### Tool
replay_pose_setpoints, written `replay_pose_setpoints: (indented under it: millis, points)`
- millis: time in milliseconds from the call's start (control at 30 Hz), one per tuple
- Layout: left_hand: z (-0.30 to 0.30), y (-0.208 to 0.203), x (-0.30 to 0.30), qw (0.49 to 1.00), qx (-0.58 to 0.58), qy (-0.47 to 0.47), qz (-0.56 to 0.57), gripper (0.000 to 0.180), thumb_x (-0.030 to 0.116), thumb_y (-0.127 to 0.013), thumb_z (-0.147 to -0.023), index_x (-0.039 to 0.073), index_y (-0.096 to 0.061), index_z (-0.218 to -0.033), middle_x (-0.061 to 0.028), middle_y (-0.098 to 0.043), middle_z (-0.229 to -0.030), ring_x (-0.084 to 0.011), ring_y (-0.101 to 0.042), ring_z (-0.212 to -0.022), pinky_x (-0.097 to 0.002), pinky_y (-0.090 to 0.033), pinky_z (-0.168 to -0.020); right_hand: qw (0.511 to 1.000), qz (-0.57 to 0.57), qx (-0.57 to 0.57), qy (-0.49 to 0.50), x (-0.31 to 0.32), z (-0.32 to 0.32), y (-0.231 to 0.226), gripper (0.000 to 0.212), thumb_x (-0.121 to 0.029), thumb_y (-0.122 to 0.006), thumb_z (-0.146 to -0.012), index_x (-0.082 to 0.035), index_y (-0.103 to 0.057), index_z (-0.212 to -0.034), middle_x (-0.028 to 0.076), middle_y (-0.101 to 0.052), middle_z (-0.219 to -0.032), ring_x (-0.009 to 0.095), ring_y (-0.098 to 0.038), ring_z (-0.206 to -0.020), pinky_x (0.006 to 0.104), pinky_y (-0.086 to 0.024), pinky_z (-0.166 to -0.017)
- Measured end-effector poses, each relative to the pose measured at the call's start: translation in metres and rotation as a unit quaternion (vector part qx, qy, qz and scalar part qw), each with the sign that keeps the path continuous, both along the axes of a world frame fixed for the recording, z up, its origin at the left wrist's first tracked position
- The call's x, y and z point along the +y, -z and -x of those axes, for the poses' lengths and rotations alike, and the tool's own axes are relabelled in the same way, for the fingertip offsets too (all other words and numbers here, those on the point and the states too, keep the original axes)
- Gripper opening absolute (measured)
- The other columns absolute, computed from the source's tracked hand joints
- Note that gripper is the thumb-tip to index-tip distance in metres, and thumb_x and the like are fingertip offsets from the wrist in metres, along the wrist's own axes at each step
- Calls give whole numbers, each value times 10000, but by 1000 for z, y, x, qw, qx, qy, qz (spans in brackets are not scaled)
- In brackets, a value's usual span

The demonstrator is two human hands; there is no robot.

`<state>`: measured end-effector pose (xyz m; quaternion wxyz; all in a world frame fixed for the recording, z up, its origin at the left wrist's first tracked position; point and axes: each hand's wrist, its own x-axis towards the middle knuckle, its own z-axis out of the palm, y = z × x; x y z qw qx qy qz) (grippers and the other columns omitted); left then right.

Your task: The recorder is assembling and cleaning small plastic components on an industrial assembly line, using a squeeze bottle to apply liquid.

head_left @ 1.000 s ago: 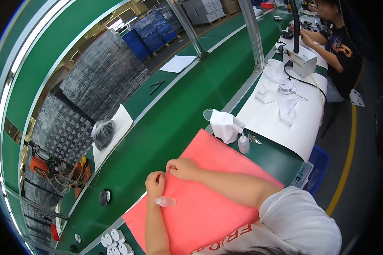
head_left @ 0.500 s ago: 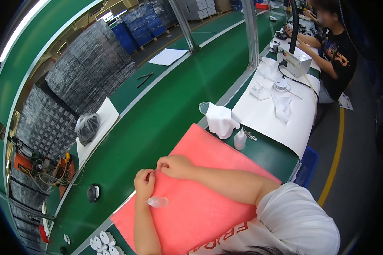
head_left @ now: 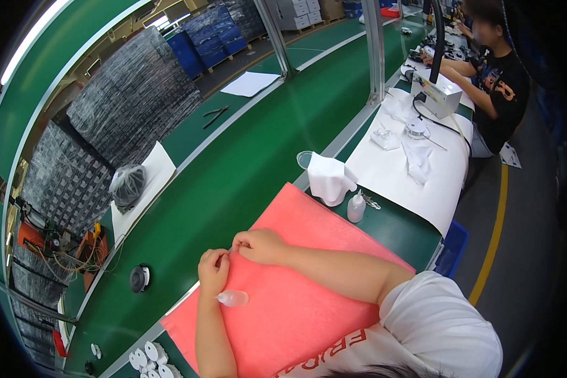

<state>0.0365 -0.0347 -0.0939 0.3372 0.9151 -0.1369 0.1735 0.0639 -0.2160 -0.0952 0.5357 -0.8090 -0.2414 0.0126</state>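
My left hand [head_left: 213, 269] rests at the far left edge of a pink mat [head_left: 296, 296], its fingers curled in. Beside it, my right hand [head_left: 259, 246] lies on the same edge with its fingers bent and closed. The fingertips of the two hands come close together; whatever may be between them is hidden. A small translucent squeeze bottle [head_left: 234, 298] lies on its side on the mat, next to my left wrist, its nozzle toward the forearm.
A green conveyor belt [head_left: 246, 183] runs past the mat, carrying a round black part [head_left: 140, 278]. White parts [head_left: 152, 359] cluster at lower left. Another bottle [head_left: 356, 208] stands near a white cloth [head_left: 327, 179]. A co-worker [head_left: 501, 82] sits at far right.
The round black part on the belt has shifted slightly farther away. My hands and the bottle on the mat stay where they were.
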Motion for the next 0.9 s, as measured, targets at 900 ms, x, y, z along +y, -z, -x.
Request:
replay_pose_setpoints:
  millis: [900]
  points:
    - [0,1,2,1000,1,3,3,72,28,-557,-722,31,-604,-776,-87,-532,-663,-220,-511,-616,-315,-412,-562,1000,-14,-12,0,1,1,1,139,-137,-496,-764,-104,-600,-849,47,-608,-722,202,-576,-663,328,-445,-592]
